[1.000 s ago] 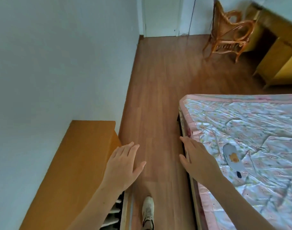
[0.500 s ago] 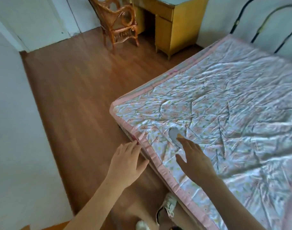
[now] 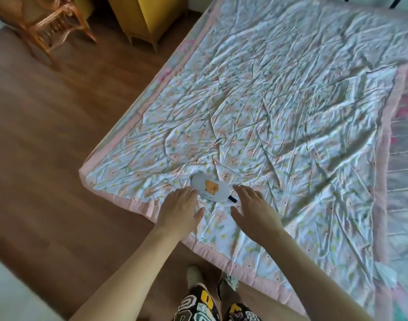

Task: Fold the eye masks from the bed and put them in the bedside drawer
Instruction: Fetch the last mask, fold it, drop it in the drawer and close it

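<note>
Only risk: spread, empty fingers of the left hand (image 3: 178, 208) and right hand (image 3: 254, 210) snag the quilt (image 3: 279, 126) with the mask (image 3: 210, 187)

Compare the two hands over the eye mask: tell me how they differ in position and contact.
The left hand reaches the eye mask at its left end, fingertips at or on the edge; the right hand hovers by the right end, near the dark strap, with a small gap. The left hand's forearm crosses the quilt edge from over the floor; the right hand's lies over the quilt. Both are open, palms down, fingers spread, holding nothing.
</note>
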